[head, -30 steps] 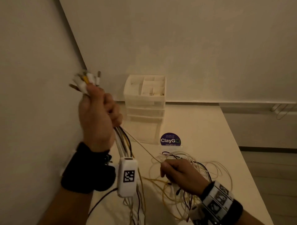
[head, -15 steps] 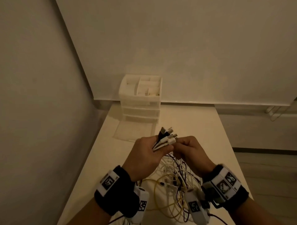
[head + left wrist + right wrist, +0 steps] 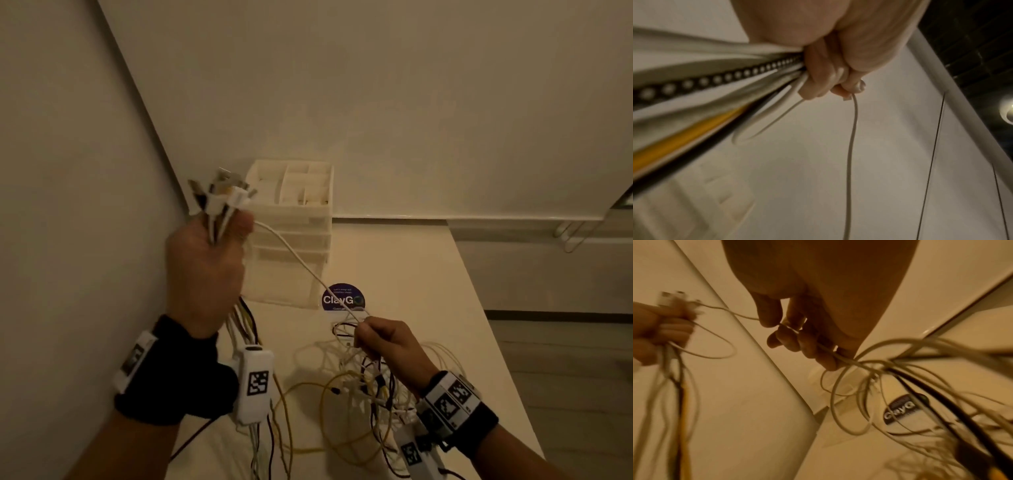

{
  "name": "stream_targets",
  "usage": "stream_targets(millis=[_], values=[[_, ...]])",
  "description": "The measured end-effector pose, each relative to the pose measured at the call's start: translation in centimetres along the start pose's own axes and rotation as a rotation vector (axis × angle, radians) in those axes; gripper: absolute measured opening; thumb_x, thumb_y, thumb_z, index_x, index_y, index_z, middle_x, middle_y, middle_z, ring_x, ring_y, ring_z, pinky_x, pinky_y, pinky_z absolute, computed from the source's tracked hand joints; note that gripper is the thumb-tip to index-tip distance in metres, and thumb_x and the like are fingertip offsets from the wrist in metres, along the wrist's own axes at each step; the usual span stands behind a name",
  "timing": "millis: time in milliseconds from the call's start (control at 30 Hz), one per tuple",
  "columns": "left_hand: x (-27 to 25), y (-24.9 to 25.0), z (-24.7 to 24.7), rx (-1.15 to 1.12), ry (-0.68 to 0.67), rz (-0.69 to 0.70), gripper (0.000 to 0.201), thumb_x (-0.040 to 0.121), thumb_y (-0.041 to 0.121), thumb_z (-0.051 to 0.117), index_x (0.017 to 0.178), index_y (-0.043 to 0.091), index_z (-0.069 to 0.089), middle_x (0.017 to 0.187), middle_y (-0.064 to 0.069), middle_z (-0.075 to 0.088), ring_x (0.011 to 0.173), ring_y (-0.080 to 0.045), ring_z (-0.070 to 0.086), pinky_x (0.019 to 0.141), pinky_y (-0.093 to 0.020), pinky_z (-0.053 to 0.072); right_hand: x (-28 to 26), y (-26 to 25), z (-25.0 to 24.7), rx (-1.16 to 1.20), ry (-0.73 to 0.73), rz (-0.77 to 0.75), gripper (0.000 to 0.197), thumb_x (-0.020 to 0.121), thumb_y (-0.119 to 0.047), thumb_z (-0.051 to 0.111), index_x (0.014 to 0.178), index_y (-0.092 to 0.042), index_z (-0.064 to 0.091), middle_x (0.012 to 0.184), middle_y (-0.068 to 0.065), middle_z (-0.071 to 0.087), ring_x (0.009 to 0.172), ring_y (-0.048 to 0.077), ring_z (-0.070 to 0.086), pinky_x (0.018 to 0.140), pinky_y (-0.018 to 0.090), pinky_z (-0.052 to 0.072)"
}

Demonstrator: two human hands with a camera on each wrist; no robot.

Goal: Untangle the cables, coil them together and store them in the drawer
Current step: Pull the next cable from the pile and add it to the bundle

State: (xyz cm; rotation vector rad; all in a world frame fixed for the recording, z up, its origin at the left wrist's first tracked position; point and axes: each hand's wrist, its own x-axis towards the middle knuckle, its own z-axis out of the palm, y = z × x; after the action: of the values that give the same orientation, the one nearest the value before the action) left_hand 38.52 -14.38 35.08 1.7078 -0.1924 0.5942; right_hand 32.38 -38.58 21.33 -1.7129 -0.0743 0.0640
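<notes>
My left hand point(image 3: 205, 270) is raised at the left and grips a bundle of cable ends point(image 3: 222, 195), white, black and yellow, with the plugs sticking up above the fist. In the left wrist view the curled fingers point(image 3: 824, 78) clamp the bundle point(image 3: 715, 91). One white cable point(image 3: 301, 263) runs taut from that fist down to my right hand point(image 3: 383, 342), which pinches it just above the tangle of cables point(image 3: 363, 387) on the table. The right wrist view shows the fingers point(image 3: 797, 340) closed round that white cable point(image 3: 840, 360). The white drawer unit point(image 3: 294, 226) stands behind.
The pale table point(image 3: 411, 274) sits in a corner, with walls at the left and behind. A round dark ClayGo sticker point(image 3: 343, 297) lies in front of the drawer unit. The table's right edge point(image 3: 493, 342) drops to the floor.
Half a second ago both hands met over the tangle. My left hand has since risen up and left with the plug bundle, and my right hand dropped, stretching one white cable between them.
</notes>
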Motion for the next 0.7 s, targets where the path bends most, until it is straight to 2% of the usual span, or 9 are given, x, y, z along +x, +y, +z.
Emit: stream_targets(millis=[67, 100, 200, 300, 367, 467, 500, 600, 700], values=[[0.3, 0.4, -1.0, -0.034, 0.055, 0.022, 0.025, 0.088, 0.044, 0.064, 0.069, 0.029, 0.062, 0.052, 0.017, 0.054, 0.051, -0.01, 0.047, 0.055, -0.034, 0.041, 0.1, 0.6, 0.0, -0.027, 0.045, 0.022, 0.039, 0.096, -0.035, 0.053, 0.069, -0.01, 0.064, 0.057, 0.0, 0.046, 0.055, 0.014, 0.042, 0.058, 0.031, 0.036], [0.1, 0.7, -1.2, -0.02, 0.076, 0.025, 0.022, 0.089, 0.044, 0.064, 0.073, 0.028, 0.063, 0.054, 0.018, 0.055, 0.054, -0.006, 0.051, 0.058, -0.032, 0.043, 0.1, 0.5, 0.1, -0.022, 0.069, 0.033, 0.041, 0.095, -0.037, 0.054, 0.067, -0.01, 0.063, 0.056, 0.001, 0.044, 0.054, 0.015, 0.04, 0.056, 0.031, 0.035], [-1.0, 1.1, -0.8, 0.033, 0.102, 0.054, 0.02, 0.088, 0.029, 0.065, 0.097, 0.012, 0.069, 0.078, 0.019, 0.063, 0.068, 0.013, 0.059, 0.067, -0.008, 0.043, 0.4, -0.4, 0.0, 0.067, 0.125, 0.076, 0.041, 0.088, -0.038, 0.058, 0.059, -0.009, 0.058, 0.057, 0.01, 0.034, 0.054, 0.018, 0.029, 0.053, 0.031, 0.026], [-2.6, 1.5, 0.0, 0.022, 0.093, 0.039, 0.02, 0.084, 0.024, 0.07, 0.102, 0.015, 0.07, 0.085, 0.01, 0.068, 0.07, 0.015, 0.059, 0.067, -0.003, 0.042, 0.9, -1.7, -0.5, 0.112, 0.153, 0.085, 0.042, 0.091, -0.028, 0.061, 0.054, -0.009, 0.053, 0.058, 0.011, 0.03, 0.055, 0.021, 0.025, 0.054, 0.033, 0.025], [-3.9, 2.0, 1.0, 0.014, 0.047, 0.059, 0.025, 0.084, 0.022, 0.07, 0.108, 0.024, 0.068, 0.091, 0.024, 0.067, 0.079, 0.015, 0.062, 0.07, -0.003, 0.044, 1.2, -2.7, -1.0, 0.109, 0.196, 0.098, 0.045, 0.093, -0.02, 0.061, 0.051, -0.01, 0.048, 0.055, 0.01, 0.03, 0.05, 0.018, 0.026, 0.052, 0.031, 0.025], [-5.2, 2.0, 2.3, 0.029, -0.008, 0.107, 0.046, 0.082, 0.024, 0.07, 0.127, 0.017, 0.062, 0.1, 0.035, 0.063, 0.085, 0.016, 0.062, 0.076, -0.002, 0.045, 1.6, -4.5, -1.4, 0.088, 0.234, 0.097, 0.045, 0.09, -0.01, 0.06, 0.048, -0.009, 0.044, 0.049, 0.004, 0.034, 0.044, 0.016, 0.028, 0.048, 0.028, 0.026], [-5.4, 1.9, 2.7, 0.027, -0.033, 0.114, 0.048, 0.083, 0.023, 0.071, 0.129, 0.021, 0.061, 0.099, 0.037, 0.064, 0.082, 0.015, 0.062, 0.075, -0.003, 0.046, 1.7, -5.2, -1.5, 0.1, 0.229, 0.085, 0.045, 0.089, -0.007, 0.058, 0.047, -0.01, 0.043, 0.048, 0.003, 0.033, 0.044, 0.016, 0.027, 0.048, 0.029, 0.026], [-5.9, 1.7, 4.0, 0.067, -0.252, 0.097, 0.038, 0.082, 0.019, 0.075, 0.111, 0.042, 0.067, 0.082, 0.038, 0.066, 0.077, 0.01, 0.065, 0.068, -0.007, 0.049, 1.6, -7.3, -1.4, 0.173, 0.164, 0.024, 0.046, 0.086, 0.0, 0.055, 0.044, -0.01, 0.039, 0.046, 0.003, 0.028, 0.044, 0.014, 0.023, 0.048, 0.029, 0.023], [-6.9, 1.2, 5.7, 0.124, -0.459, 0.04, 0.019, 0.083, 0.023, 0.074, 0.099, 0.033, 0.074, 0.083, 0.02, 0.073, 0.079, 0.006, 0.067, 0.068, -0.02, 0.054, 1.0, -9.2, -1.1, 0.285, 0.025, -0.034, 0.036, 0.077, -0.009, 0.057, 0.048, 0.004, 0.04, 0.043, 0.001, 0.03, 0.042, 0.013, 0.022, 0.049, 0.031, 0.017]])
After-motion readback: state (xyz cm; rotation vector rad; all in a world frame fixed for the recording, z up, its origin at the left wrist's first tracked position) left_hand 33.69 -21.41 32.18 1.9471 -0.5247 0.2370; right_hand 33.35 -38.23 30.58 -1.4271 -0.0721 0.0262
